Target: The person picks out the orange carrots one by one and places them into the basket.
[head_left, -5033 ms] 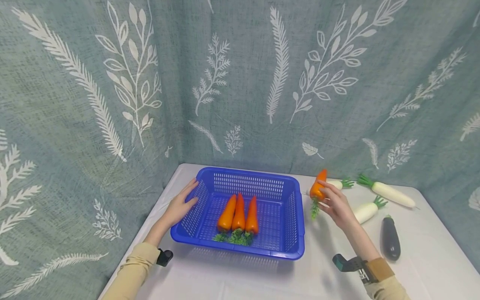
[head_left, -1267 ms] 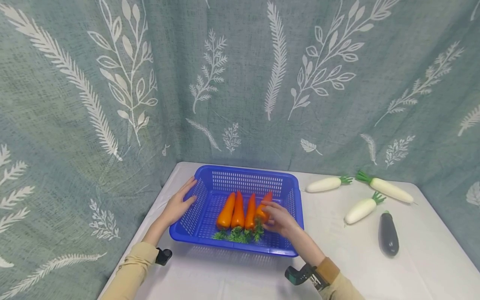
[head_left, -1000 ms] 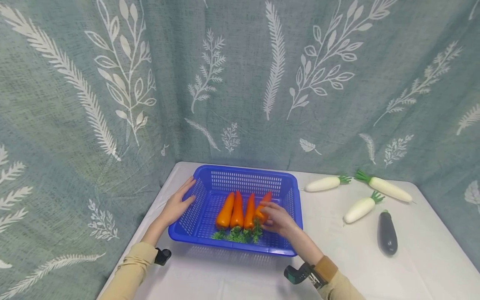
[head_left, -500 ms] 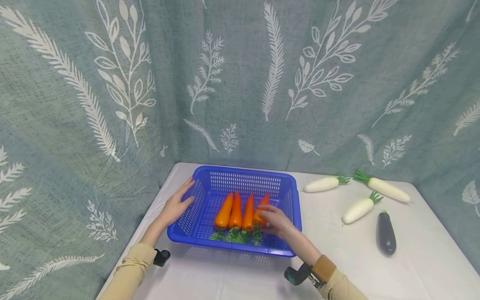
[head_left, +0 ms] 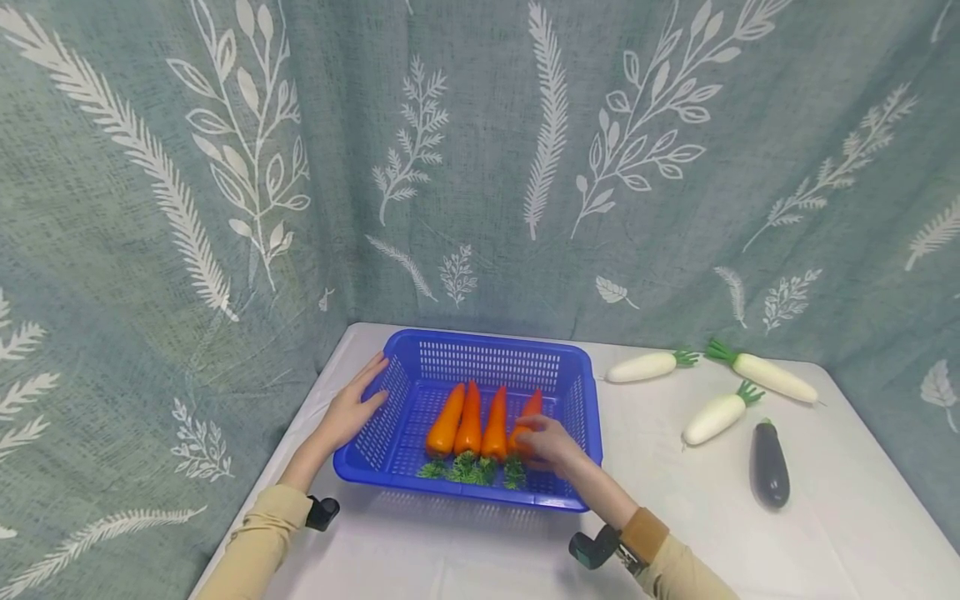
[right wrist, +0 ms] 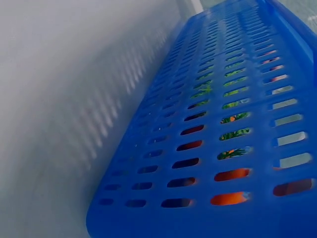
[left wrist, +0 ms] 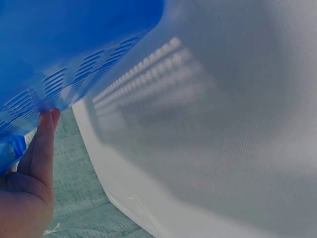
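Note:
A blue perforated plastic basket [head_left: 480, 493] stands on the white table in the head view. Three orange carrots lie side by side inside it, the left one [head_left: 446, 422] slightly tilted, their green tops toward the near wall. To their right is another carrot [head_left: 533, 404], partly hidden under my right hand [head_left: 550, 443], whose fingers hold it low in the basket. My left hand [head_left: 349, 417] rests at the basket's left rim, fingers extended. In the left wrist view, the left hand's straight fingers [left wrist: 43, 144] touch the outer wall. The basket wall [right wrist: 213, 148] hides the right hand in the right wrist view.
To the right of the basket lie three white radishes: one near it [head_left: 641, 367], one farther back [head_left: 776, 378] and one in front [head_left: 714, 419]. A dark eggplant [head_left: 770, 467] lies right of them. A grey-green patterned curtain [head_left: 480, 167] hangs behind and left.
My right hand has brought a carrot from the table's right side into the basket, beside the other three. Lately it has sunk slightly lower there. The left hand stays at the rim.

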